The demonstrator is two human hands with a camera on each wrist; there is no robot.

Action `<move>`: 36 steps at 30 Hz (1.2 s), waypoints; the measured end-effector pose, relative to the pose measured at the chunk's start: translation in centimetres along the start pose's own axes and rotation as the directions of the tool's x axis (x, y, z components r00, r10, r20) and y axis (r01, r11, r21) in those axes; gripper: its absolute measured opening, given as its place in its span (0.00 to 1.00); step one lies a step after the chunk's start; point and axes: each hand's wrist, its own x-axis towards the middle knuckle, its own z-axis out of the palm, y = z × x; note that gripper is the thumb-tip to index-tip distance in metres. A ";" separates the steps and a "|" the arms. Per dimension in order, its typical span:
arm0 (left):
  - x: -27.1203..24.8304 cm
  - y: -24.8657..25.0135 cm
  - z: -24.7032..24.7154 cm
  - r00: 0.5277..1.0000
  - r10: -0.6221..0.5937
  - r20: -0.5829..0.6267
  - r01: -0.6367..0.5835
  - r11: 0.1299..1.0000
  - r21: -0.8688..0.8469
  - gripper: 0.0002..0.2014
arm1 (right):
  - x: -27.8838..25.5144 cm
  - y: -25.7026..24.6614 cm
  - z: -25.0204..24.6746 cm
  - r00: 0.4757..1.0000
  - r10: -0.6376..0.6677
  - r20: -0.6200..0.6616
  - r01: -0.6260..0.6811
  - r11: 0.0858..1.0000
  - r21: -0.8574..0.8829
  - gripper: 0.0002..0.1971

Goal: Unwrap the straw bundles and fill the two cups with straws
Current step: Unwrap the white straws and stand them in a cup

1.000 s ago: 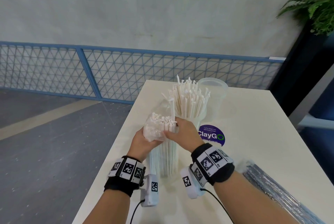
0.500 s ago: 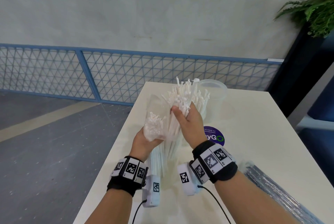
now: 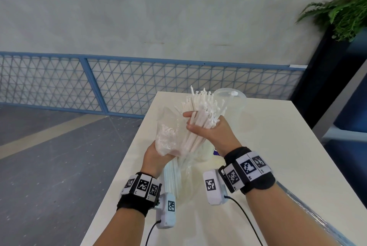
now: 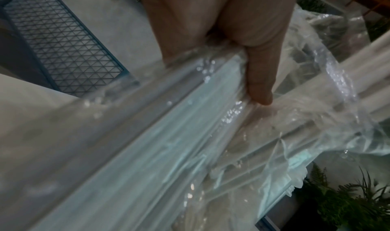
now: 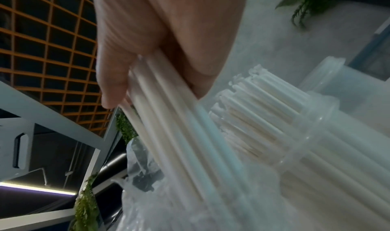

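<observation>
My left hand [image 3: 155, 156] grips a clear plastic wrapper [image 3: 168, 138] that holds white straws upright on the table; its thumb [image 4: 259, 77] presses the film against them. A handful of straws [image 3: 200, 124] is gripped in my right hand [image 3: 210, 132], lifted partly out of the wrapper and leaning right. Just behind that hand stands a clear cup [image 5: 316, 134] full of straws, mostly hidden in the head view. A second clear cup [image 3: 236, 102] stands farther back and looks nearly empty.
The cream table [image 3: 278, 146] has its left edge close beside my left arm. Another wrapped straw bundle [image 3: 321, 229] lies at the near right. A purple sticker [image 3: 216, 153] shows under my right wrist. A blue mesh fence [image 3: 119, 86] and a plant [image 3: 347, 11] stand beyond.
My right hand has closed on a handful of straws and drawn them up and to the right out of the wrapper. The left hand has stayed on the wrapper.
</observation>
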 end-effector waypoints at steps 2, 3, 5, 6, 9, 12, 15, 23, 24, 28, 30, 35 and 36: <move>0.0 0.0 0.1 1.000 0.004 0.002 -0.004 1.000 0.003 0.21 | -0.1 -0.1 -0.1 1.000 -0.015 -0.004 0.015 1.000 -0.025 0.04; 0.0 -0.1 0.1 1.000 0.006 0.004 -0.006 1.000 0.005 0.21 | 0.0 -0.1 -0.1 0.999 -0.026 -0.031 0.026 0.999 -0.019 0.05; -0.1 0.2 0.2 1.000 0.011 0.017 -0.011 1.000 0.023 0.20 | 0.3 -0.4 -0.1 0.991 -0.045 -0.125 0.051 0.998 0.047 0.05; -0.2 0.3 0.3 1.000 0.012 0.028 -0.013 0.999 0.030 0.20 | 0.5 -0.6 -0.2 0.982 -0.055 -0.180 0.073 0.993 0.091 0.04; -0.2 0.2 0.1 0.999 0.013 0.049 -0.015 0.999 0.036 0.20 | 1.3 -1.5 -0.8 0.946 -0.046 -0.322 0.120 0.970 0.213 0.06; -0.2 0.2 0.0 0.999 0.016 0.048 -0.017 1.000 0.011 0.19 | 2.1 -2.1 -1.7 0.906 0.011 -0.424 0.123 0.950 0.287 0.09; -0.1 0.0 -0.1 0.999 0.002 0.040 -0.001 1.000 -0.012 0.19 | 2.7 -2.4 -2.4 0.861 0.065 -0.504 0.137 0.925 0.354 0.10; 0.1 -0.6 -0.4 0.999 0.003 0.036 0.000 0.997 -0.073 0.20 | 3.6 -2.4 -4.5 0.789 0.156 -0.594 0.180 0.866 0.466 0.07; 0.2 -0.7 -0.5 0.999 -0.001 0.037 0.004 0.997 -0.082 0.19 | 3.7 -2.6 -4.8 0.775 0.161 -0.611 0.191 0.862 0.470 0.08; 0.6 -1.4 -1.1 1.000 -0.018 0.022 0.020 0.995 -0.098 0.20 | 4.2 -4.0 -6.3 0.712 0.160 -0.683 0.291 0.819 0.494 0.09; 0.6 -1.5 -1.1 1.000 -0.013 0.022 0.015 0.995 -0.101 0.19 | 4.4 -5.0 -6.6 0.667 0.118 -0.735 0.332 0.837 0.435 0.10; 0.6 -1.3 -0.9 1.000 0.003 0.023 -0.001 0.996 -0.086 0.18 | 5.5 -6.5 -6.4 0.599 -0.125 -0.791 0.354 0.927 0.122 0.10; 0.7 -1.3 -0.9 1.000 0.007 0.025 -0.005 0.996 -0.089 0.18 | 5.8 -6.4 -6.0 0.614 -0.170 -0.771 0.327 0.944 0.052 0.11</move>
